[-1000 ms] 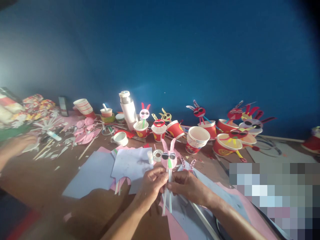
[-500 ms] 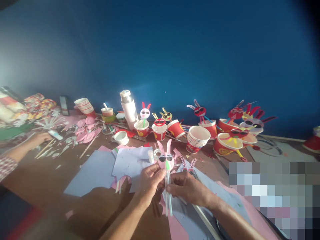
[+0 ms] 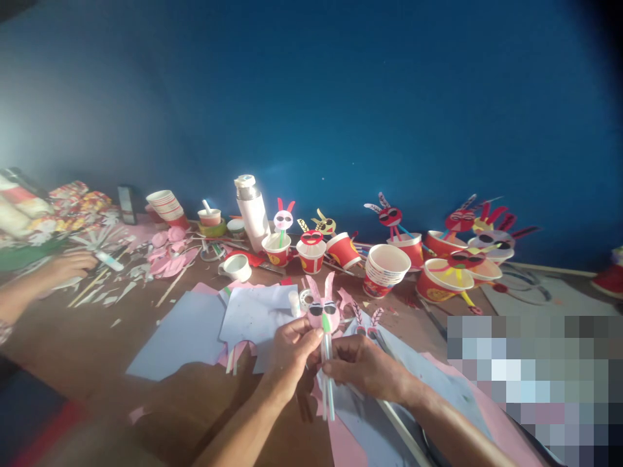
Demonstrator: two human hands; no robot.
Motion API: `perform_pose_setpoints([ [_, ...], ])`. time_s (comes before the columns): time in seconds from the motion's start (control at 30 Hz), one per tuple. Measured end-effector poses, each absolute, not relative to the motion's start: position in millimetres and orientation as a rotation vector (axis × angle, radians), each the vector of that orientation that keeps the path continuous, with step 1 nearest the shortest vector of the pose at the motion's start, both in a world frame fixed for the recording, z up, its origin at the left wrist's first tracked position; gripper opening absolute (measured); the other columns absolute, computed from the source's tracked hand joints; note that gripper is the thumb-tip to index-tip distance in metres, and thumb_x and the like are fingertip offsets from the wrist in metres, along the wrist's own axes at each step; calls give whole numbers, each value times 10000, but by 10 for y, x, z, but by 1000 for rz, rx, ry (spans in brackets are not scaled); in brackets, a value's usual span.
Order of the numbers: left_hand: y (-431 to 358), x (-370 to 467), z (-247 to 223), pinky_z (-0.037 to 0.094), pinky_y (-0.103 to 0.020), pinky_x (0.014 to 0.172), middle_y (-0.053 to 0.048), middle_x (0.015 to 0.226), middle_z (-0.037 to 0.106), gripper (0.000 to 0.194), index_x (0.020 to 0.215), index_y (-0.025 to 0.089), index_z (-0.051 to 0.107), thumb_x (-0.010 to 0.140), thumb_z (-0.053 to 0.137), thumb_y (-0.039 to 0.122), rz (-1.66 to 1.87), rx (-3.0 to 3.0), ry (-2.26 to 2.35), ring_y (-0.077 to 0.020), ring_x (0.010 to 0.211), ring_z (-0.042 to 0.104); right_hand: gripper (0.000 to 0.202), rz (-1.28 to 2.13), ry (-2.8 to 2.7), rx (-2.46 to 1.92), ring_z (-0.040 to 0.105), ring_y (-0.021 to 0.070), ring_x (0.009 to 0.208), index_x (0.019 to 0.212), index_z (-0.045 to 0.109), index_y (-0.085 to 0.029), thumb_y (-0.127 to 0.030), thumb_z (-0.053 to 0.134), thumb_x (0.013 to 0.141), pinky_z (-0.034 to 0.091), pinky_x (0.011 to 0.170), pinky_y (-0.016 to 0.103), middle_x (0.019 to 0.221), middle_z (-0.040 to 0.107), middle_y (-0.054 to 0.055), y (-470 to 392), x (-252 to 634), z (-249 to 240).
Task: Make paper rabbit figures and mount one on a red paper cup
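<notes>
Between my hands stands a pink paper rabbit puppet point(image 3: 317, 323) with long ears, dark glasses and a green strip on its face. Two pale straws point(image 3: 326, 395) hang down from it like legs. My left hand point(image 3: 296, 347) pinches the lower left edge of the puppet's head. Around the upper part of the straws my right hand point(image 3: 363, 366) is closed, thumb in front. White paper sheets point(image 3: 257, 311) lie beyond my left hand. Close behind my right hand are pink-and-black paper ears point(image 3: 367, 318), partly hidden.
Red paper cups point(image 3: 342, 250) holding paper puppets line the wall, with a stack of cups point(image 3: 386, 269) in front. A white flask point(image 3: 252, 217) and a white mug point(image 3: 236, 267) stand left of centre. At far left another person's hand point(image 3: 73, 264) is over paper scraps point(image 3: 109, 285).
My hands and the puppet stay almost still. The other person's hand at the left has shifted left, and its checked sleeve has mostly gone out of view.
</notes>
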State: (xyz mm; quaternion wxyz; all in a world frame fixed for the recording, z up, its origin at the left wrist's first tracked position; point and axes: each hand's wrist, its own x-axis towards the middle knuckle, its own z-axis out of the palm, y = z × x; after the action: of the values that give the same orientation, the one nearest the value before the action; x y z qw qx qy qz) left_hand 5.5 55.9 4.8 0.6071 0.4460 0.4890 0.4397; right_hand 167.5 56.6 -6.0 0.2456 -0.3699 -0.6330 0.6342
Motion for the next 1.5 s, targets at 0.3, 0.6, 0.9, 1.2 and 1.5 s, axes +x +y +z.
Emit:
perform_pose_setpoints([
  [0.3, 551, 65, 5, 348, -220, 495, 39, 487, 491, 237, 617, 158, 558, 762, 596, 342, 1057, 979, 1092, -107, 467, 473, 248, 1712, -1722, -1032, 333, 74, 527, 617, 504, -162, -300, 585, 806, 255, 491, 220, 561, 399, -65, 571, 1662, -33],
  [0.6, 541, 79, 131, 343, -225, 498, 52, 470, 477, 200, 706, 147, 629, 721, 629, 346, 1017, 1013, 1150, -110, 454, 482, 298, 1686, -1721, -1013, 368, 75, 521, 611, 509, -162, -375, 598, 801, 275, 492, 220, 563, 453, -53, 564, 1642, -49],
  [0.9, 541, 68, 100, 334, -230, 489, 48, 472, 484, 199, 794, 139, 656, 740, 604, 323, 1019, 1016, 1107, -116, 454, 479, 372, 1699, -1701, -974, 359, 72, 516, 607, 525, -160, -474, 611, 787, 279, 489, 221, 558, 447, -56, 568, 1632, -63],
  [1.2, 534, 87, 131, 339, -229, 481, 37, 473, 522, 260, 854, 136, 677, 732, 623, 359, 1022, 1040, 1079, -119, 453, 470, 392, 1706, -1700, -976, 354, 68, 506, 601, 518, -157, -493, 618, 775, 276, 485, 217, 550, 448, -58, 569, 1626, -55],
  [1.5, 542, 79, 138, 346, -226, 504, 21, 537, 558, 254, 774, 133, 654, 703, 649, 377, 1041, 1046, 1129, -111, 487, 456, 391, 1718, -1769, -988, 374, 89, 544, 650, 551, -160, -531, 586, 769, 292, 506, 232, 591, 458, -39, 541, 1612, 25],
])
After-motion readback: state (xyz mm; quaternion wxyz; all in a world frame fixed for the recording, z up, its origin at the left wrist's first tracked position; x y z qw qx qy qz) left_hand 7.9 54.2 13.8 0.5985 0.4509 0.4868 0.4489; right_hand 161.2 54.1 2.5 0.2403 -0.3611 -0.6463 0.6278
